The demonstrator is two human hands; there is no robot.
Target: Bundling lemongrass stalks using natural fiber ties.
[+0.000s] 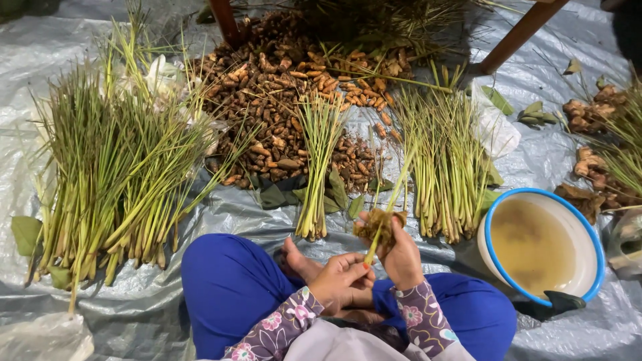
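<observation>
A single lemongrass stalk (388, 200) is held just above the crossed legs, at about 6 o'clock in the view, its leaf end slanting toward 1 o'clock. The right hand (401, 257) is clamped around the rooty, soil-clotted base (378, 224); the left hand (344, 281) is closed with fingertips pinched on the lower stem. The stalk is judged light and stiff near the bulb but limber higher up, the root clump crumbly; it is best gripped at the firm lower stem. A lemongrass bundle (314, 167) lies at 12 o'clock, turmeric rhizomes (267, 93) beyond, and a blue-rimmed basin (588, 234) of murky water at 3 o'clock, all on a grey plastic sheet (227, 207).
</observation>
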